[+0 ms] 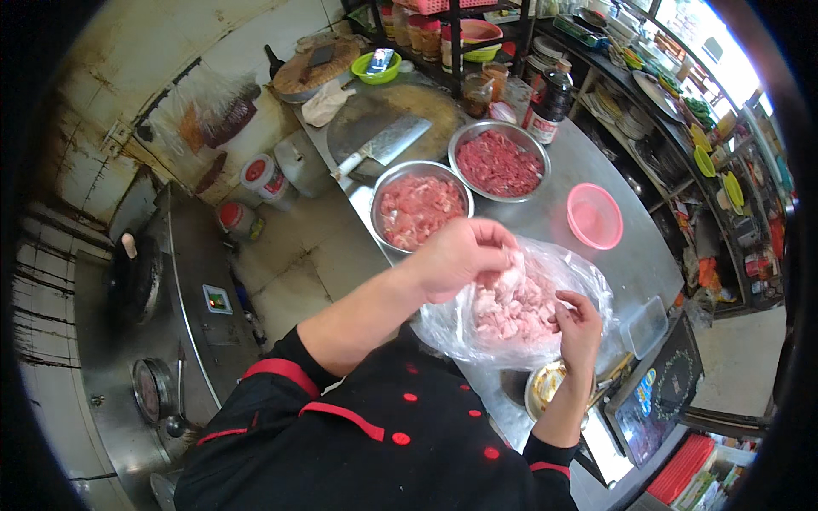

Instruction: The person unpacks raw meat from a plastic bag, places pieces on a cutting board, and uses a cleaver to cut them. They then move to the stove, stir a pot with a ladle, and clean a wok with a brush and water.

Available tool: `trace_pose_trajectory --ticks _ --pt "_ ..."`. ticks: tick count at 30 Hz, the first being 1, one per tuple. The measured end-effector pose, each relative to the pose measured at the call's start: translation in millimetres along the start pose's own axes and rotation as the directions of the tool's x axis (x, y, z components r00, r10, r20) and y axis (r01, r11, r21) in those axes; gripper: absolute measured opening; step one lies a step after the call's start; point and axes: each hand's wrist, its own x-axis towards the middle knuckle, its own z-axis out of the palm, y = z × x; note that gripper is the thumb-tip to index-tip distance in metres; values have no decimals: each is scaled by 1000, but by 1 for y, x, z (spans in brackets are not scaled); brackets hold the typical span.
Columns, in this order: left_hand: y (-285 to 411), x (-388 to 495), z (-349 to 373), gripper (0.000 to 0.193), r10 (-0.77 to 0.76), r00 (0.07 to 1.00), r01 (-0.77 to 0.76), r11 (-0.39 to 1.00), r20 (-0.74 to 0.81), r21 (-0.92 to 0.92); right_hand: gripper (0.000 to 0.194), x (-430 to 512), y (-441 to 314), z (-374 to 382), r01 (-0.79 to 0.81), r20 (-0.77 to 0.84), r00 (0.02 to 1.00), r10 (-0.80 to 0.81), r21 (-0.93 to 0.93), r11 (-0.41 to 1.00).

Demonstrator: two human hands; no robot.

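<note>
My left hand (pixel 470 259) pinches a piece of pale pink meat (pixel 509 276) above a clear plastic bag (pixel 447 326). In the bag lies a heap of similar cut meat (pixel 517 316). My right hand (pixel 578 326) is at the bag's right side, thumb and fingers apart beside the meat; whether it touches the bag is unclear. Just beyond my left hand stands a steel bowl (pixel 468 214) of pinkish sliced meat (pixel 418 207). A second steel bowl (pixel 545 174) behind it holds darker red sliced meat (pixel 498 163).
A cleaver (pixel 399 140) lies on a round chopping board (pixel 441 108), its handle over the counter's edge. Beyond the bag stand a pink plastic bowl (pixel 594 217) and a dark sauce bottle (pixel 548 102). A clear container (pixel 644 327) sits right. A wok (pixel 137 281) is far left.
</note>
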Motion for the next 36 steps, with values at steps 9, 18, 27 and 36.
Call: trace_pose_trajectory --ticks 9,18,27,36 --pt "184 -1 -159 14 216 976 -212 948 10 236 18 -14 -67 154 114 61 990 -128 204 972" --pt "208 131 -349 6 131 991 -99 881 -36 462 54 170 -22 511 167 250 968 7 -668 725" --pt "67 132 -577 7 -22 798 116 986 -603 117 67 201 -26 516 -44 -136 990 -38 -557 830" --pt "71 134 -584 7 65 803 23 990 -593 139 36 158 -69 514 -18 95 989 111 -675 737"
